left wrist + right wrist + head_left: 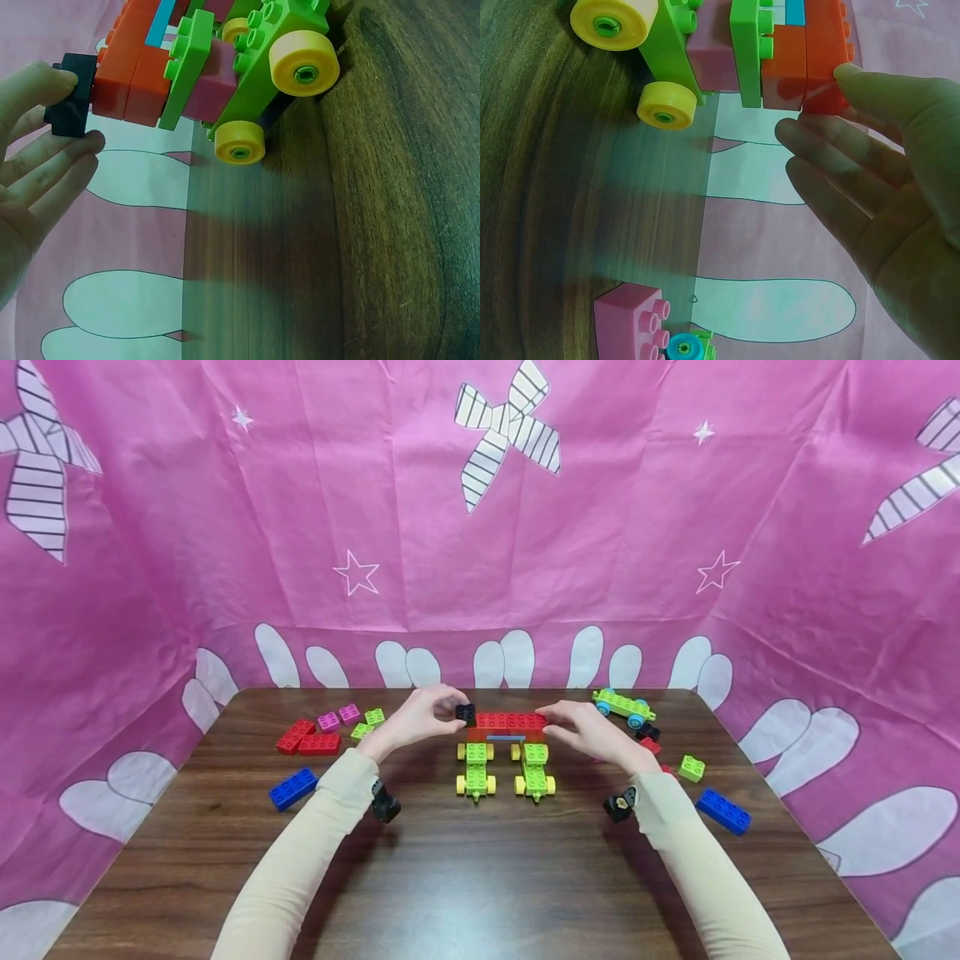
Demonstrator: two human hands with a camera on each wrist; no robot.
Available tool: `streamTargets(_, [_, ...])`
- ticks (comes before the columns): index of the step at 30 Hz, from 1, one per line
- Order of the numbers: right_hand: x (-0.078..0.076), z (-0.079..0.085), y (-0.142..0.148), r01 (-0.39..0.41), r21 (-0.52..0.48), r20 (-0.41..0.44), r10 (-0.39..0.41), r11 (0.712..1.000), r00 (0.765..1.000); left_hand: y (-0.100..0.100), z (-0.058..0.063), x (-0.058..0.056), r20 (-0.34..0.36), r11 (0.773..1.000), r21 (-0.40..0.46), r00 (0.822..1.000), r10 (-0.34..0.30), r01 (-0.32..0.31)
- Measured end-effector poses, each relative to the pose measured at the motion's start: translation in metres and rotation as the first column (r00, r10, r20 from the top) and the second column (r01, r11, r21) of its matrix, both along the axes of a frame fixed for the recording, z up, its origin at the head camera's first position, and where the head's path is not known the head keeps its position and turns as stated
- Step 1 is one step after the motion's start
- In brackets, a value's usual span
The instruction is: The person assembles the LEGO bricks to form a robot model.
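Observation:
My left hand (417, 717) pinches a black brick (73, 94) between thumb and fingers, right at the left end of a long red brick (510, 722). In the head view my right hand (591, 735) is at that red brick's other end; its thumb and fingertips hold the end in the right wrist view. Under the red layers sit green bricks (187, 67) and pink bricks (214, 82), stacked on two green wheeled bases. The left base (476, 770) and the right base (535, 768) have yellow wheels (304, 64) and stand on the table. A blue strip (506, 737) shows between the stacks.
On the left lie red bricks (319, 744), a blue brick (293, 789), and small pink (328, 722) and green bricks (363, 731). Right of the build are a green base with blue wheels (624, 705), a green brick (692, 767) and a blue brick (723, 812). A pink curtain hangs behind the table (480, 868).

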State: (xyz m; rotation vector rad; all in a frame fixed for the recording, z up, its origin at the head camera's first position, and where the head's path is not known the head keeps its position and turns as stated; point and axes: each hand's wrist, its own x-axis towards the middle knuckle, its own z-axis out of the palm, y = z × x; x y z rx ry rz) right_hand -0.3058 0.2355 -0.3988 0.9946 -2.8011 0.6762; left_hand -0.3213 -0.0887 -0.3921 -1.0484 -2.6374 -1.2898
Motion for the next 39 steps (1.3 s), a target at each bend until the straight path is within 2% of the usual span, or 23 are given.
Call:
streamTargets(17, [0.0003,-0.0011,-0.0014,-0.017,-0.012,-0.031,0.017,1.0,0.999,-0.0008,-0.0024,-0.0029,-0.006,1.0,-0.018,1.0,0.001,-0.002])
streamTargets(25, [0.0007,-0.001,-0.0014,0.001,-0.018,-0.005,-0.002,1.0,1.0,0.0002,-0.003,-0.0038,0.033,1.0,0.006,0.999,-0.029,0.029])
streamTargets(31, [0.0003,-0.0011,-0.0014,0.0,-0.019,-0.011,0.0,1.0,1.0,0.0018,-0.0028,-0.0051,0.005,0.999,-0.014,0.999,-0.042,0.042])
streamTargets(39, [0.0006,-0.0016,-0.0015,-0.001,-0.016,-0.024,0.0,1.0,1.0,0.0024,-0.0055,-0.0038,-0.077,0.999,-0.032,0.996,-0.041,0.039])
